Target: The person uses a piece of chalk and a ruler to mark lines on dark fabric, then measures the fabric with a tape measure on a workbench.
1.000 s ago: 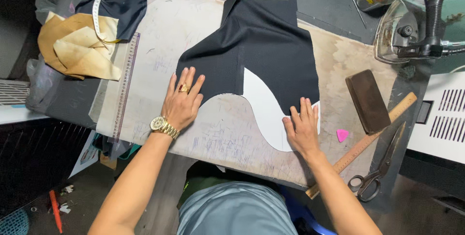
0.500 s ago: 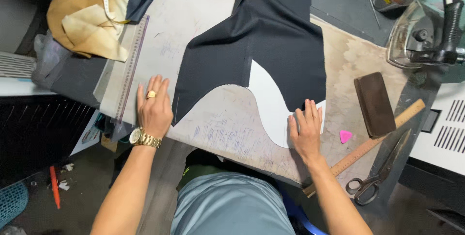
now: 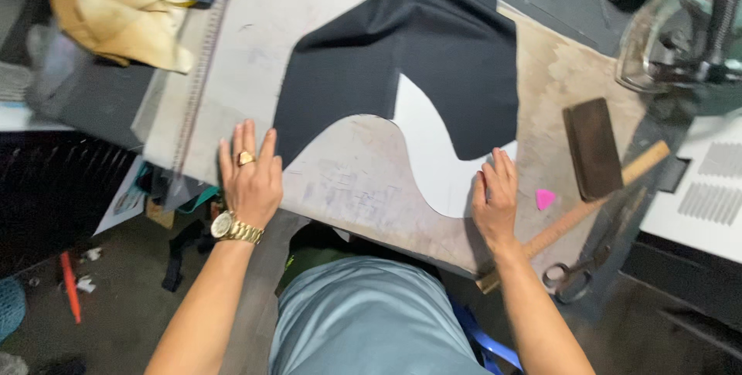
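A black fabric piece (image 3: 433, 50) lies spread on a worn work table (image 3: 348, 182). A white paper pattern (image 3: 433, 162) pokes out from under its curved lower edge. My left hand (image 3: 249, 174), with a ring and a gold watch, rests flat on the table near the front edge, fingertips just beside the fabric's lower left corner. My right hand (image 3: 495, 197) lies flat with its fingers on the right end of the white pattern, by the fabric's lower right corner. Neither hand holds anything.
A pink chalk triangle (image 3: 545, 199), a dark block (image 3: 592, 148), a wooden ruler (image 3: 576, 216) and scissors (image 3: 568, 276) lie to the right. A clear long ruler (image 3: 197, 89) and tan cloth (image 3: 124, 8) sit at left. An iron (image 3: 688, 42) stands at top right.
My left hand has slid left and toward the front edge, off the black fabric onto bare table. The right hand stays on the pattern. The view has shifted.
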